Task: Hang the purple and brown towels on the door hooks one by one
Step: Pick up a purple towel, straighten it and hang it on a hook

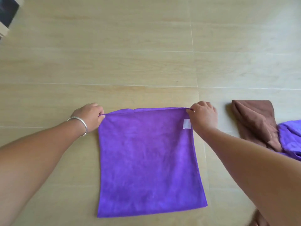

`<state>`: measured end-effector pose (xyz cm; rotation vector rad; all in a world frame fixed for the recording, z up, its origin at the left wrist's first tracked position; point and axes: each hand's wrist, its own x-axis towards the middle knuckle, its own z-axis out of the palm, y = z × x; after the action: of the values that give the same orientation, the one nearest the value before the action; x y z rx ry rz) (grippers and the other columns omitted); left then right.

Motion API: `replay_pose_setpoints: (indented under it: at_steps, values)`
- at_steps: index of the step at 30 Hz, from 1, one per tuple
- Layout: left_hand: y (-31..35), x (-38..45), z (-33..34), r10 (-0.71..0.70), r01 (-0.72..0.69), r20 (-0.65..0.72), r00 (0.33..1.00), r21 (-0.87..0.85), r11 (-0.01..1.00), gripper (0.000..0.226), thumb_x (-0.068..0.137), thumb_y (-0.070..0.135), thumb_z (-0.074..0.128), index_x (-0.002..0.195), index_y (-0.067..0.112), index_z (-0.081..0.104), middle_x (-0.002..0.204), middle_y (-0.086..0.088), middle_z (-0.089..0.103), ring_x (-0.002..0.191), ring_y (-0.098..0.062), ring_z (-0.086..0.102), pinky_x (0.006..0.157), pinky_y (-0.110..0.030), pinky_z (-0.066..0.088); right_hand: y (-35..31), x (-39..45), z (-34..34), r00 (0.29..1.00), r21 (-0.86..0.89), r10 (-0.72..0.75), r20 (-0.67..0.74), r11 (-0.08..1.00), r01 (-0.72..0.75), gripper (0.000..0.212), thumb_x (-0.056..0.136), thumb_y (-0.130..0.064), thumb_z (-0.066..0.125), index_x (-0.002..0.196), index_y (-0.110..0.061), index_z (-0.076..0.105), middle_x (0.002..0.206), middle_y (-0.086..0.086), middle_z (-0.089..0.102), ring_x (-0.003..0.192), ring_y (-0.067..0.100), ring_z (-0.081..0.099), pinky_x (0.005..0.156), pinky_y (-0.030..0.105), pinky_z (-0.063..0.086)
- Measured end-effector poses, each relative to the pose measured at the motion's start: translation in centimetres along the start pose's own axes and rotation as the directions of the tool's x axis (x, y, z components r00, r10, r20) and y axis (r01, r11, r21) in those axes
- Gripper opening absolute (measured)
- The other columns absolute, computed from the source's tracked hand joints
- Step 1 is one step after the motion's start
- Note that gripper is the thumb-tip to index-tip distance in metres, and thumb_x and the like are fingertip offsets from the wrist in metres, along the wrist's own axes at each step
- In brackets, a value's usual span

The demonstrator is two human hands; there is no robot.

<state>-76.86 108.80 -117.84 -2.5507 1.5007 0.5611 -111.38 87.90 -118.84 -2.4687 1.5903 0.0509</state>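
A purple towel (146, 162) lies spread flat on the light wooden floor in front of me, with a white label near its far right corner. My left hand (90, 116) pinches the towel's far left corner. My right hand (203, 115) pinches the far right corner. A folded brown towel (255, 121) lies on the floor to the right, apart from my right hand. A second purple towel (290, 137) lies crumpled beside it, partly over it, at the right edge. No door or hooks are in view.
The light wooden floor (130, 54) stretches away beyond the towels. A dark object with a pale frame (7, 13) sits in the top left corner. A silver bangle (80, 123) is on my left wrist.
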Motion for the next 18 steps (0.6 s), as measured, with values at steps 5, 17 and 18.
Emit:
replay_pose_setpoints:
  at_steps: [5,17,18]
  values:
    - [-0.6,4.4,3.4,-0.022,0.017,-0.175,0.984,-0.029,0.999,0.008,0.09,0.027,0.058,0.087,0.02,0.061,0.1,-0.004,0.058,0.1,-0.029,0.054,0.08,-0.042,0.049,0.4,3.6,4.1,0.998,-0.029,0.052,-0.021,0.998,-0.053,0.028,0.094,-0.036,0.049,0.107,-0.02,0.068,0.117,0.005,0.058,0.118,0.026,0.043,0.099,0.037,0.03]
    - [7.3,-11.1,13.1,0.334,-0.323,-0.171,0.927,0.088,0.942,0.075,0.083,0.063,0.04,0.149,0.028,0.031,0.157,-0.008,0.026,0.145,-0.025,0.024,0.113,-0.057,0.021,-1.8,-11.2,8.0,0.785,0.066,-0.619,0.012,0.784,0.617,0.054,0.09,-0.046,0.051,0.138,-0.02,0.051,0.149,0.007,0.042,0.139,0.028,0.036,0.113,0.052,0.027]
    - [7.1,-11.8,13.9,0.319,-0.307,-0.145,0.937,0.101,0.946,0.076,0.083,0.064,0.039,0.15,0.028,0.031,0.158,-0.008,0.025,0.145,-0.025,0.022,0.113,-0.057,0.02,-1.6,-12.1,8.8,0.775,0.041,-0.629,0.06,0.777,0.628,0.058,0.092,-0.051,0.047,0.142,-0.021,0.047,0.152,0.007,0.037,0.141,0.028,0.032,0.113,0.053,0.026]
